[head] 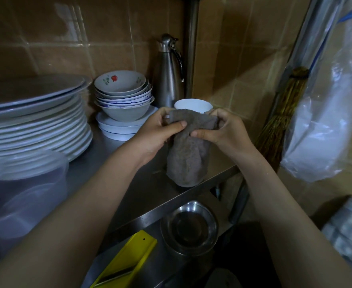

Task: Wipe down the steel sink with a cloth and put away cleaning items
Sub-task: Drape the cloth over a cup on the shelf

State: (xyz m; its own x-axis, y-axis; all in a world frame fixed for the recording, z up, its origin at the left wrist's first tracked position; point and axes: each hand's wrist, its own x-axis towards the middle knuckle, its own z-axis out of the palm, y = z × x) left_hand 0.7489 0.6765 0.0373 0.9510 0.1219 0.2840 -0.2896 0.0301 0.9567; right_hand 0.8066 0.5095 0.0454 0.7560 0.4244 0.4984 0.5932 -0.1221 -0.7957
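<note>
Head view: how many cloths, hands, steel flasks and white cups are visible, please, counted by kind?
cloth: 1
hands: 2, the left hand and the right hand
steel flask: 1
white cup: 1
Total: 5

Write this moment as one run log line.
left hand: grips cloth top | right hand: grips cloth top | cloth: hangs over steel shelf | behind: white cup
</note>
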